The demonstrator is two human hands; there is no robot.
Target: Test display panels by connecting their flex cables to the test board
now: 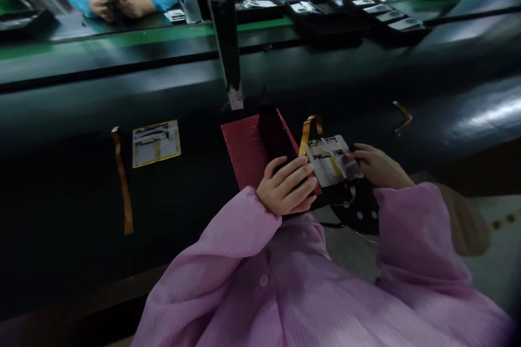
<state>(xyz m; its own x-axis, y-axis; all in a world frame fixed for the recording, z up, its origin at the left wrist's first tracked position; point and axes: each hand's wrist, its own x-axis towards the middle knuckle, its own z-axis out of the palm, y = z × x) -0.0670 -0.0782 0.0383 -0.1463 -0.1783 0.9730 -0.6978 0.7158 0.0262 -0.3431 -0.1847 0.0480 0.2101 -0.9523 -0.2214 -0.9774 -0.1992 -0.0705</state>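
the left hand [287,188] has its fingers [295,171] wrapped tight round the bottom edge of a red bag [244,146], and a dark flat thing [277,135] pokes out of the bag. the right hand [376,167] grips a small panel [331,160] just beside the bag, thumb on top. an orange strip [306,134] curls up from it. both are at the near edge of the dark bench [81,119]. further left on the bench lie another panel [157,142] and a long orange ribbon [122,179]

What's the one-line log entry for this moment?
left hand: grips red pouch | right hand: holds flat module, orange flex | bench: second module, flex strip
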